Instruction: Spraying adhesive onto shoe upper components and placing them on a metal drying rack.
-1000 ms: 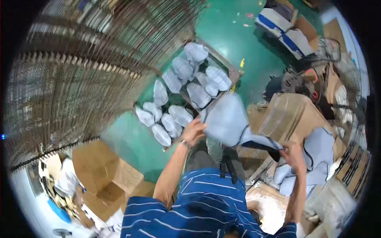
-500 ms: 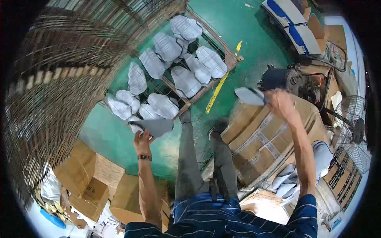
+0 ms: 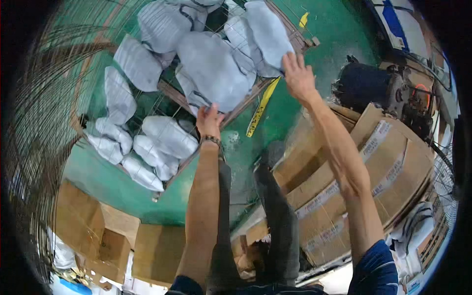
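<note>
The large, pale grey, rounded fabric piece (image 3: 211,69) is spread across several smaller grey pieces on the wire-mesh rack with a brown frame (image 3: 173,96). Its lower edge is met by the left hand (image 3: 209,122), whose fingers are bent there; whether the edge is pinched or only pressed cannot be told. The right hand (image 3: 299,78) is placed, fingers stretched out and slightly apart, at the right edge of a long, pale grey, curved piece (image 3: 269,37); whether that piece is gripped cannot be told either.

The likeliest trouble is judged to be overlap: since the large piece is laid over its neighbours, those beneath could be creased, shoved aside or dragged along if it were pulled by its lower edge. The long piece is set close to the rack's outer rail, so by a push from the right hand it could be tipped or bunched against the pieces beside it; by an outward pull, it could be brought over the rail and dropped on the green floor (image 3: 246,152), near the yellow-and-black tape strip (image 3: 263,105). Fabric could also be snagged on the open wires. The right forearm is extended past the taped brown cardboard box (image 3: 393,162), by which a low sweep back could be obstructed.
</note>
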`<state>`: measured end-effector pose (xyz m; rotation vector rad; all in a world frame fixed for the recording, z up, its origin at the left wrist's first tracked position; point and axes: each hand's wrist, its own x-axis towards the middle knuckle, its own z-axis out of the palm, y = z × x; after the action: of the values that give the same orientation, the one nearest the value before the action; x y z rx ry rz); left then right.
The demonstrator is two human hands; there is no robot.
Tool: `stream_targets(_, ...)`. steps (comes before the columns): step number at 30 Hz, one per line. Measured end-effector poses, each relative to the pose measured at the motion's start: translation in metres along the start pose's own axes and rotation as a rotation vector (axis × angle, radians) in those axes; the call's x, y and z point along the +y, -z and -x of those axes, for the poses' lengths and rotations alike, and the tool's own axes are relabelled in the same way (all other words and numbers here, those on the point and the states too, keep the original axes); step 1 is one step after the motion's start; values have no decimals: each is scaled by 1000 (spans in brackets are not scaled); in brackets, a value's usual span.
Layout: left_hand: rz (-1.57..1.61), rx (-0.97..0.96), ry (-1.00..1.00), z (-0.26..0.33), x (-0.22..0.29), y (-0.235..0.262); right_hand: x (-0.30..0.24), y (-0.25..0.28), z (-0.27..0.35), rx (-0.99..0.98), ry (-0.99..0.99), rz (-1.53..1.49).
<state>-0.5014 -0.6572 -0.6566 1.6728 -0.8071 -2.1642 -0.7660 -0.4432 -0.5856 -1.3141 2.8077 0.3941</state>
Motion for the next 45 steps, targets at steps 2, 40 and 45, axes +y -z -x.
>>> stream_targets(2,-100,7,48,-39,-48,-15,-15,-69,-11,-97,-32,2)
stream_targets(40,-602,-341,366,59,-5,79,-125,-82,-8,-119,-1694,-1892)
stream_targets(45,-514,-422,300,159,-47,-30,-39,-108,121,21,-1579,-1420)
